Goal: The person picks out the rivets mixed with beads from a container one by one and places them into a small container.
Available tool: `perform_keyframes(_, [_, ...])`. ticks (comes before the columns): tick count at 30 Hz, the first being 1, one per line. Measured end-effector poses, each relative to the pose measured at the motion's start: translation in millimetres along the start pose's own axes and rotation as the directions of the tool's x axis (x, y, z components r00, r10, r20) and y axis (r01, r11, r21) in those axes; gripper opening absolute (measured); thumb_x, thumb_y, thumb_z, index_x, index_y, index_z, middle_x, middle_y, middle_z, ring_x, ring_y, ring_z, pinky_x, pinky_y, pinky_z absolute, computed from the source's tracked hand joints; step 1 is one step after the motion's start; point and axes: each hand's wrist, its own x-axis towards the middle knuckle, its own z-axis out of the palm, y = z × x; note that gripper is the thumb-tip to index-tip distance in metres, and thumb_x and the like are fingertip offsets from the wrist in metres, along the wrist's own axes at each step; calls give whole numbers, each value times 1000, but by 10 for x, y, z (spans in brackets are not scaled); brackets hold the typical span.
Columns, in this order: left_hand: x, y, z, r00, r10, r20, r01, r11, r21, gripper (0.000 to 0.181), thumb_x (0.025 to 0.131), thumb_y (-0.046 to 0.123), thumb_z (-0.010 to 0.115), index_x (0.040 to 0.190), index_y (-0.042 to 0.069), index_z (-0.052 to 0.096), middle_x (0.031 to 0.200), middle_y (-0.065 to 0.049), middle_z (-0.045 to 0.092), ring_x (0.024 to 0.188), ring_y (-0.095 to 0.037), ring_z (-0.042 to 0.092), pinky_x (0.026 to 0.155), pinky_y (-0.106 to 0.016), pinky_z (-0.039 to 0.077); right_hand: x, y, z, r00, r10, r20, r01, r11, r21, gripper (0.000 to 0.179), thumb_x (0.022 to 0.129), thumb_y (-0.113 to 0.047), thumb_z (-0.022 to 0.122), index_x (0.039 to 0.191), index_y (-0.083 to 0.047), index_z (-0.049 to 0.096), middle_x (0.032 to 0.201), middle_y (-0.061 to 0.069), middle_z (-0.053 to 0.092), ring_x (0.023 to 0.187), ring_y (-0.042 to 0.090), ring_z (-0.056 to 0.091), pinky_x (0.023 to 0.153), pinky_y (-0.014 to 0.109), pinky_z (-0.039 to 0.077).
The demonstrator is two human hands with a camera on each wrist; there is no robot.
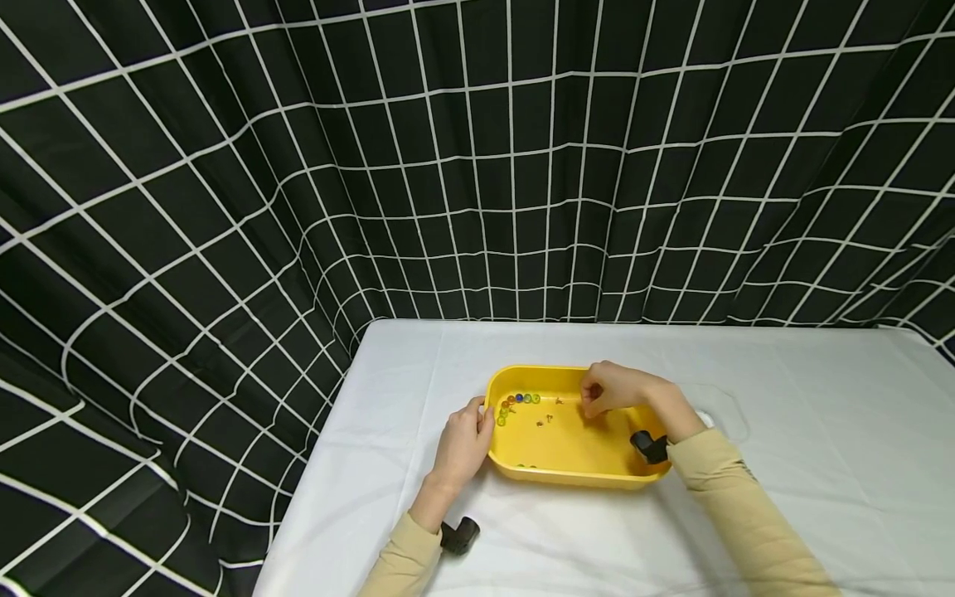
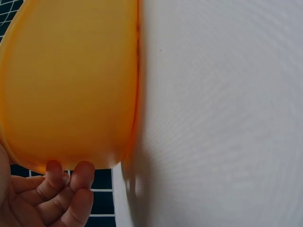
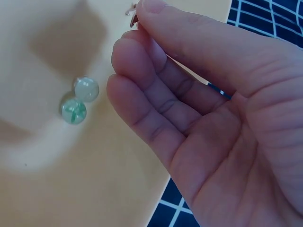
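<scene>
A yellow tray with a raised rim lies on the table. My left hand holds its left end, thumb at the rim; in the left wrist view the curled fingers are against the tray's outer wall. Over the right half of the tray, my right hand pinches a small copper-coloured tack between thumb and forefinger, partly hidden by the fingertips. Several similar tacks are scattered on the tray floor. Glass marbles, green, orange and blue, line the back left corner.
Two clear-green marbles lie together in the right wrist view. By the tray's right end, a transparent item is partly behind the right forearm. White cloth covers the table, and a black gridded curtain hangs behind.
</scene>
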Motion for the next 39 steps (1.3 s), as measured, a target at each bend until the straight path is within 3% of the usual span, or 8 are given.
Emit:
perform_keyframes(9, [-4, 2, 0, 1000, 18, 1, -18, 1000, 3, 32, 95, 14, 50, 116, -9, 57, 56, 5, 41, 46, -4, 36, 42, -19, 32, -83, -2, -59, 998, 66, -9, -66, 998, -3, 14, 78, 1, 68, 66, -4, 60, 60, -3, 51, 54, 7, 44, 54, 21, 39])
perform_keyframes(17, [-9, -1, 4, 1000, 17, -7, -17, 1000, -12, 32, 95, 15, 50, 115, -9, 58, 58, 5, 42, 47, -4, 37, 43, -18, 33, -172, -25, -141, 999, 47, -26, -47, 999, -2, 12, 76, 4, 68, 68, -1, 61, 59, 0, 53, 53, 9, 44, 53, 21, 38])
perform_keyframes(39, [-22, 7, 7, 1000, 13, -3, -13, 1000, -18, 31, 95, 14, 50, 114, -8, 58, 57, 5, 43, 46, -4, 38, 42, -19, 34, -371, 2, -258, 992, 122, -44, -124, 992, -28, 12, 79, 0, 69, 70, -4, 62, 64, -2, 52, 60, 10, 46, 56, 22, 40])
